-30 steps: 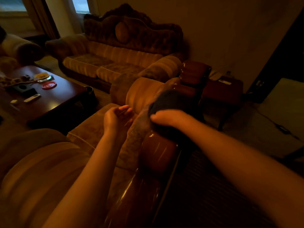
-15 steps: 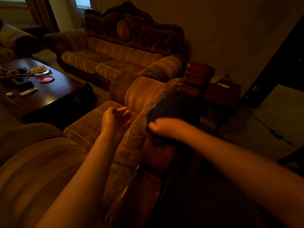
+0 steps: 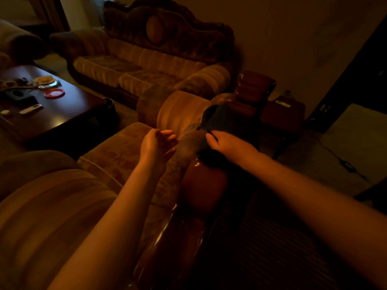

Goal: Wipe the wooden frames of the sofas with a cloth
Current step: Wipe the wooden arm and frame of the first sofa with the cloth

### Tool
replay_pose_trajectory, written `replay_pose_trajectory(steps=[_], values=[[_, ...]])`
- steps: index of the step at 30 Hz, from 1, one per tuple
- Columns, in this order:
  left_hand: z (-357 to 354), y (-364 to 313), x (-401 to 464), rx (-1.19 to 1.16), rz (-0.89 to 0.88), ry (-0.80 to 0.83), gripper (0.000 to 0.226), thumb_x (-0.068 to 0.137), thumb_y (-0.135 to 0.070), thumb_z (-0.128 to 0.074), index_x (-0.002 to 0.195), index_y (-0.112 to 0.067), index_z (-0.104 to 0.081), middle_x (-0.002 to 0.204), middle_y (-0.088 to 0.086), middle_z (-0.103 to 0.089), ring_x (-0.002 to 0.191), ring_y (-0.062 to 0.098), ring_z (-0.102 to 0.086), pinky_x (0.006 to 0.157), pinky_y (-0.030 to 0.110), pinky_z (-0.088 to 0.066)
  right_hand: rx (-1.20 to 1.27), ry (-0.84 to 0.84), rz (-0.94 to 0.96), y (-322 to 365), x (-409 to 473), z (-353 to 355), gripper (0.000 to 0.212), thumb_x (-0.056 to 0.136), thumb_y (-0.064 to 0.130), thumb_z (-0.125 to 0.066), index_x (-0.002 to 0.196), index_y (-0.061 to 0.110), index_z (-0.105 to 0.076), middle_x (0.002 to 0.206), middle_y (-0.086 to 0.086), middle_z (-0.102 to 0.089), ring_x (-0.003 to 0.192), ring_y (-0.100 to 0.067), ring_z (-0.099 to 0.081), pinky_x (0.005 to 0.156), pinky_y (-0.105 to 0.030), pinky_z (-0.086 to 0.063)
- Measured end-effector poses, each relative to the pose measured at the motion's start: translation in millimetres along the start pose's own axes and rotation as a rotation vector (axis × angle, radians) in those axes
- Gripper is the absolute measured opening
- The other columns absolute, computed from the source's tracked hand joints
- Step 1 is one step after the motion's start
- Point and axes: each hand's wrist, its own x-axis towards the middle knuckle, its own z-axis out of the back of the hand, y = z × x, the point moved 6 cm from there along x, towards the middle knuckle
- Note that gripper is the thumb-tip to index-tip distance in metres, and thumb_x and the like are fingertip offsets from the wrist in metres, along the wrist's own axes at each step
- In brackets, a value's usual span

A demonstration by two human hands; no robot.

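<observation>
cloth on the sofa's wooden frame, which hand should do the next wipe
Right hand: it already holds the dark cloth against the glossy wooden frame. The left hand hovers open beside it.

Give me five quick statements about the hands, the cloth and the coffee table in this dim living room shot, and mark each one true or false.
1. The right hand grips the dark cloth against the glossy wooden frame of the near sofa. True.
2. The left hand also holds the cloth. False: it hovers with relaxed fingers over the seat, holding nothing.
3. A round red dish lies on the dark wooden coffee table. True.
4. The coffee table stands to the right of the person's arms. False: it is at the left of the view.
5. A white remote lies on the long striped sofa by the wall. False: it lies on the coffee table.
</observation>
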Motion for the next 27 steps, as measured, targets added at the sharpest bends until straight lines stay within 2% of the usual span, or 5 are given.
replay_pose_trajectory(steps=[8, 13, 17, 22, 27], values=[[-43, -1, -10, 0.248, -0.126, 0.024, 0.031, 0.094, -0.024, -0.037, 0.077, -0.014, -0.061, 0.081, 0.003, -0.064, 0.079, 0.016, -0.060, 0.079, 0.033, -0.042, -0.336, 0.454, 0.378, -18, -93, -122, 0.044, 0.104, 0.027, -0.024, 0.145, 0.011, -0.030, 0.150, -0.011, -0.032, 0.137, -0.025, -0.029, 0.113, -0.033, -0.017], [-76, -8, -27, 0.492, -0.305, 0.121, 0.031, 0.097, -0.026, -0.034, 0.094, -0.017, -0.063, 0.107, 0.004, -0.063, 0.096, 0.014, -0.059, 0.069, 0.022, -0.048, 0.283, -0.022, 0.122, -40, -51, -44, 0.026, 0.102, 0.024, -0.034, 0.103, 0.018, -0.059, 0.096, -0.005, -0.060, 0.088, -0.021, -0.057, 0.090, -0.037, -0.043], [-113, -4, -30, 0.759, -0.623, 0.065, 0.028, 0.097, -0.031, -0.034, 0.109, -0.025, -0.059, 0.109, -0.006, -0.056, 0.104, 0.012, -0.054, 0.092, 0.036, -0.045, 0.814, -0.560, -0.019, -80, 18, 33, 0.049, 0.102, 0.029, -0.035, 0.148, 0.019, -0.023, 0.150, -0.008, -0.031, 0.134, -0.023, -0.035, 0.105, -0.027, -0.027], [-156, 29, -25, 1.341, -0.805, -0.003, 0.051, 0.092, -0.038, -0.026, 0.138, -0.026, -0.044, 0.147, -0.001, -0.037, 0.137, 0.014, -0.028, 0.105, 0.036, -0.028, 1.069, -0.614, -0.060, -109, 51, 15, 0.049, 0.102, 0.027, -0.030, 0.146, 0.006, -0.028, 0.149, -0.015, -0.031, 0.138, -0.028, -0.030, 0.114, -0.045, -0.023], [-143, 26, -17, 1.001, -0.750, 0.030, 0.046, 0.084, -0.045, -0.029, 0.119, -0.036, -0.058, 0.131, -0.006, -0.055, 0.125, 0.011, -0.047, 0.104, 0.044, -0.038, 1.041, -0.640, 0.071, -71, -71, -89, 0.055, 0.089, 0.068, -0.023, 0.137, 0.044, -0.013, 0.149, 0.024, -0.015, 0.142, -0.006, -0.017, 0.116, -0.034, -0.018]])
